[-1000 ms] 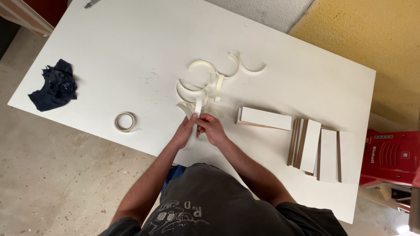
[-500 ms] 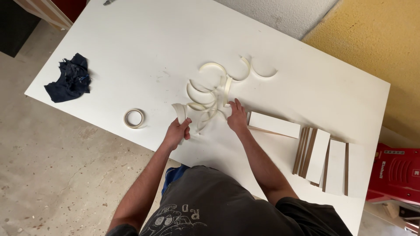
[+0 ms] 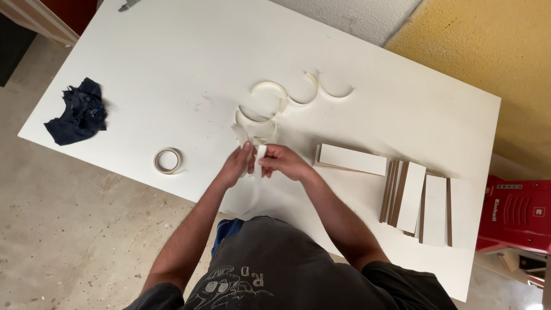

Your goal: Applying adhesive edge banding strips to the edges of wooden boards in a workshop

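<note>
Hands: left hand (image 3: 236, 165) and right hand (image 3: 282, 162) pinch one pale strip (image 3: 259, 162) at table's (image 3: 172, 57) near edge. Curled strips (image 3: 270, 103) lie just beyond; flat panels (image 3: 425, 201) right appear unbanded; tape roll (image 3: 168, 160) left.

A large white rectangular table (image 3: 172, 69) carries a crumpled dark blue cloth (image 3: 78, 112) at nine o'clock, a small roll of pale tape (image 3: 168, 161) at seven, curled cream edging strips (image 3: 275, 103) near centre, and flat white-faced boards (image 3: 402, 183) at four o'clock.
</note>
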